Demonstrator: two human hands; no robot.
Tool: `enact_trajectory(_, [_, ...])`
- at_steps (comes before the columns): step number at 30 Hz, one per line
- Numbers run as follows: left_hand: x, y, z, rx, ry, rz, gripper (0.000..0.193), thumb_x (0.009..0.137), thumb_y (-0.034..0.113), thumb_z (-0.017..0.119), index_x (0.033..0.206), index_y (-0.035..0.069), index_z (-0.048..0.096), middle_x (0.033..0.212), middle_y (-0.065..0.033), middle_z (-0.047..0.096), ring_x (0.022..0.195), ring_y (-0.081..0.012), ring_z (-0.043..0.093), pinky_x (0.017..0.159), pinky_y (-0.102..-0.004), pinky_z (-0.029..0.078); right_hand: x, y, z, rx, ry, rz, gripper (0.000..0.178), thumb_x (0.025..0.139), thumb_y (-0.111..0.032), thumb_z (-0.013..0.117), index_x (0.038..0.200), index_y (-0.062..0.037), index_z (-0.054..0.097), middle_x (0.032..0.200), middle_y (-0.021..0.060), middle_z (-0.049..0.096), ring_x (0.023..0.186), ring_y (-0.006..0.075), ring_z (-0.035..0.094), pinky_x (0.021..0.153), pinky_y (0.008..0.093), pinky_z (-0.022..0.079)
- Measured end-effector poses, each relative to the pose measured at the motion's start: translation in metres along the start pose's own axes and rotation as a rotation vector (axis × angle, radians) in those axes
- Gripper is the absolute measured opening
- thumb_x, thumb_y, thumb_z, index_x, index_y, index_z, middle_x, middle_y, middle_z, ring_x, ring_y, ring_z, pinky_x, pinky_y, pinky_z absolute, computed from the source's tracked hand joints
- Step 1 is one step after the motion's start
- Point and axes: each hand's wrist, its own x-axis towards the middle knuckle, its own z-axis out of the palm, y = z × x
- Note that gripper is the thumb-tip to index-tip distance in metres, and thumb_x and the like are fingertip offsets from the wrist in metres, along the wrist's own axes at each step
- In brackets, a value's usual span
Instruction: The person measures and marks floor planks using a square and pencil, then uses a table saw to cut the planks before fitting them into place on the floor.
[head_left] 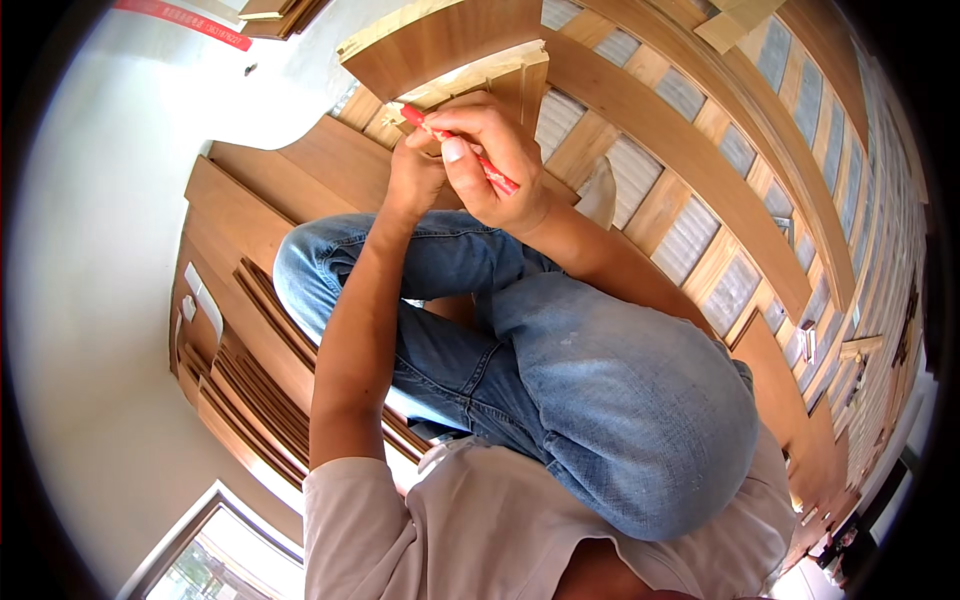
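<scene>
My right hand [497, 165] is closed around a slim red pen [498, 178], which slants from upper left to lower right through the fingers. Close against it is my left hand [418, 172], its fingers bent inward near the pen's upper end. The right hand partly covers those fingers, so what they grip cannot be made out. Just beyond both hands stands a short brown wooden board [450, 50] with a pale cut edge. A second board piece [515, 95] with a pale, grooved edge lies right in front of the hands.
Long floorboards [690, 165] and wooden battens [660, 215] over silvery sheeting spread to the right. Brown planks [250, 400] are stacked along the white wall [110, 250] at left. My bent legs in jeans [620, 390] lie below the hands. A window [225, 545] shows at lower left.
</scene>
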Motion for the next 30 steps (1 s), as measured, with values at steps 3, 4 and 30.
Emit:
enact_trajectory(3, [0.001, 0.000, 0.001, 0.039, -0.004, -0.022, 0.020, 0.087, 0.008, 0.074, 0.107, 0.005, 0.070, 0.100, -0.0038, 0.072, 0.094, -0.0146, 0.067, 0.080, -0.0306, 0.054, 0.000, -0.001, 0.003, 0.018, 0.062, 0.027, 0.014, 0.096, -0.005, 0.056, 0.107, 0.0027, 0.060, 0.094, 0.0137, 0.072, 0.087, 0.0240, 0.068, 0.079, 0.0328, 0.055])
enact_trajectory(4, [0.001, -0.001, 0.001, 0.050, -0.005, -0.041, 0.023, 0.087, 0.008, 0.075, 0.109, 0.005, 0.070, 0.102, -0.0041, 0.072, 0.096, -0.0150, 0.067, 0.081, -0.0308, 0.054, 0.000, -0.002, 0.004, 0.062, 0.120, 0.068, 0.012, 0.091, -0.004, 0.060, 0.103, 0.0004, 0.062, 0.090, 0.0103, 0.073, 0.083, 0.0250, 0.067, 0.076, 0.0339, 0.054])
enact_trajectory(30, [0.005, 0.001, 0.004, 0.041, 0.012, -0.115, 0.046, 0.081, 0.008, 0.085, 0.121, -0.002, 0.064, 0.109, -0.0081, 0.073, 0.097, -0.0137, 0.065, 0.087, -0.0303, 0.054, 0.001, -0.011, -0.050, -0.035, 0.290, 0.163, 0.025, 0.107, -0.018, 0.045, 0.115, 0.0035, 0.055, 0.092, 0.0168, 0.074, 0.089, 0.0183, 0.069, 0.085, 0.0287, 0.050])
